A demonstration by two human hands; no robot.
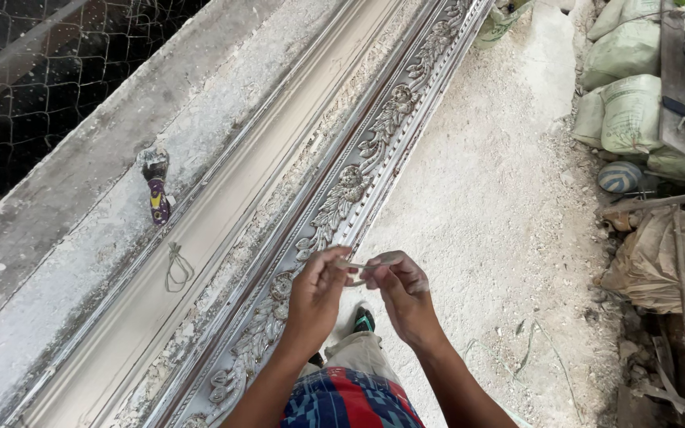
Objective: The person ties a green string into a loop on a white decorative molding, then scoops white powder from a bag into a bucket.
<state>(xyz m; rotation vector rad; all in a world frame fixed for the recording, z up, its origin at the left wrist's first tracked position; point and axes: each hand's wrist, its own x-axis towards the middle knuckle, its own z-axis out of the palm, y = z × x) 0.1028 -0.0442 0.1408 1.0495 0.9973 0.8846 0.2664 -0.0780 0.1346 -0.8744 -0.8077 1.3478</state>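
Left hand (316, 295) and right hand (404, 295) meet at 6 o'clock, both pinching a small pale strip (356, 265) between fingertips, just above the carved mould (342, 194); can't tell what the strip is. Mould runs from 7 to 1 o'clock beside a plain trough (223, 198); a tool (156, 186) lies on the ledge at 9, wire loop (176, 265) in the trough. Sacks (636, 111) piled at 2 o'clock, dusty floor (501, 206) between.
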